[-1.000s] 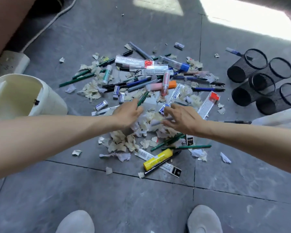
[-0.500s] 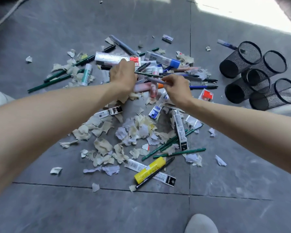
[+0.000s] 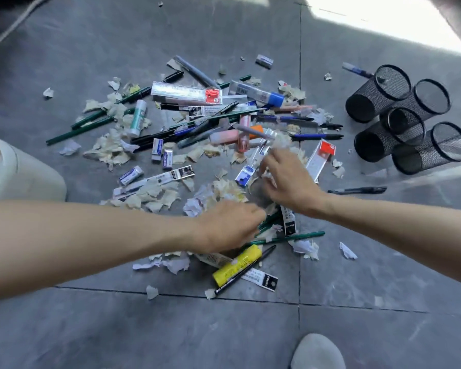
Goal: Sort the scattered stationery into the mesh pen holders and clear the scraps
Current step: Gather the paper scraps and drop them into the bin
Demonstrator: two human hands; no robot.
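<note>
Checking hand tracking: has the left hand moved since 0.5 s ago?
Yes. The left hand was up by the red-labelled clear pack; now it is nearer the person, just beyond the yellow marker.

Blurred by motion, grip unreadable: fingers of left hand (image 3: 229, 225) and right hand (image 3: 288, 182); partly hidden beneath the left hand: green pens (image 3: 298, 236); cut by left edge: white bin (image 3: 24, 171); cut by bottom edge: shoe (image 3: 317, 352).

A grey tiled floor (image 3: 91, 328) with dark seams carried a pale shoe (image 3: 317, 352) at its near edge, a light cord (image 3: 16, 21) across the far left corner and a sunlit patch (image 3: 383, 20) far right.
</note>
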